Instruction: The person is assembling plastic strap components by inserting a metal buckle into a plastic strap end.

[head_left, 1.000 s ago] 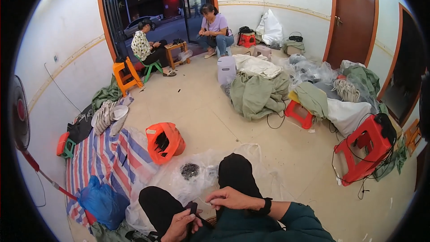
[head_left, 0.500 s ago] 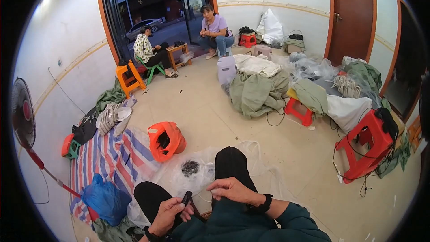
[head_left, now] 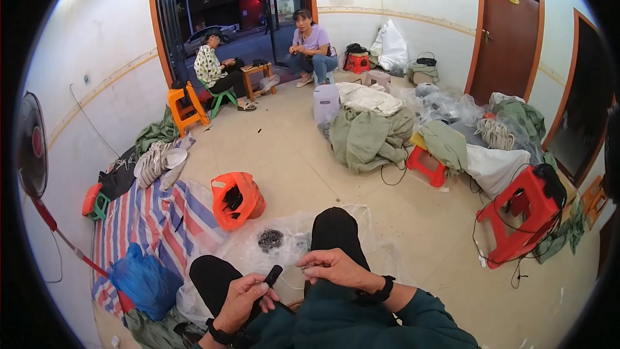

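Observation:
My left hand (head_left: 247, 297) grips a short black cylindrical piece (head_left: 273, 275) between thumb and fingers, its end pointing up and away from me. Just to its right, over my lap, my right hand (head_left: 334, 267) is pinched; a tiny greyish bit seems to show at its fingertips, too small to name. The two hands are apart. Beyond my knees, a clear plastic bag (head_left: 298, 246) lies on the floor with a heap of small dark parts (head_left: 270, 240) in it. An orange-red bag (head_left: 253, 207) with black pieces inside stands behind that.
A striped sheet (head_left: 145, 220) and a blue bag (head_left: 145, 281) lie at left, near a standing fan (head_left: 33, 145). Red stools (head_left: 526, 216) with black cables stand at right, beside piled green cloth sacks (head_left: 371, 136). Two people (head_left: 314, 42) sit near the doorway.
The view has shifted slightly. Both hands keep nearly the same place, and the black piece is still in my left hand, a little more exposed.

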Tool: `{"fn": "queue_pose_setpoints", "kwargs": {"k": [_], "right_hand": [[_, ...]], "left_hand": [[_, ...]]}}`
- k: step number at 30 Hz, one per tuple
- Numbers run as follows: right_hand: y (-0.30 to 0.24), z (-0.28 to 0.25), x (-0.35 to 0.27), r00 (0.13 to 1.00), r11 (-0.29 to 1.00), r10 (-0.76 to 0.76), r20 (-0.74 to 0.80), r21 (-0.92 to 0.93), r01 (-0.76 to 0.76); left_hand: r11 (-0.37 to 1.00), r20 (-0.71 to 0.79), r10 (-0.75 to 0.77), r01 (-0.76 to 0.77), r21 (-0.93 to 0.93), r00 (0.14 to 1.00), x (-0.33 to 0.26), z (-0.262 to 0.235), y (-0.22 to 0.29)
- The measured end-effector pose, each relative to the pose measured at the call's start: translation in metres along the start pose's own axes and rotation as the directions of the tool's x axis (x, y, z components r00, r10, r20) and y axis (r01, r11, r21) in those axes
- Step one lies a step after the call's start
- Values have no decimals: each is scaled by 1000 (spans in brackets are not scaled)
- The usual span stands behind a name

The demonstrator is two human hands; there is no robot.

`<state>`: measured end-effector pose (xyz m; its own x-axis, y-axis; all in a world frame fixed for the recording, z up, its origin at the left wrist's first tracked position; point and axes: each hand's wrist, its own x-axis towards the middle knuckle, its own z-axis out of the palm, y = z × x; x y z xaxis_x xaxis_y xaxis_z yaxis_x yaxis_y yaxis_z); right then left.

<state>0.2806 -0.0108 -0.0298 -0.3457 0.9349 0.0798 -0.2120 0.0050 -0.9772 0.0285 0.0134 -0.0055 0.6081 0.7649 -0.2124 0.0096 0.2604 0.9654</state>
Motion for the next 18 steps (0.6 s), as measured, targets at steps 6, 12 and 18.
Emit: {"fn": "queue_pose_setpoints", "kwargs": {"k": [6, 12, 18], "right_hand": [[1, 6, 6, 999, 999, -36, 5, -23, 36], [-16, 13, 2, 999, 999, -24, -27, 34, 24], [-36, 13, -3, 984, 989, -147, -100, -35, 144]], "left_hand": [[992, -33, 128, -128, 5, 991, 0, 5, -1], [997, -12, 65, -66, -49, 998, -1, 5, 9], [988, -28, 136, -137, -66, 990, 3, 19, 28]]}}
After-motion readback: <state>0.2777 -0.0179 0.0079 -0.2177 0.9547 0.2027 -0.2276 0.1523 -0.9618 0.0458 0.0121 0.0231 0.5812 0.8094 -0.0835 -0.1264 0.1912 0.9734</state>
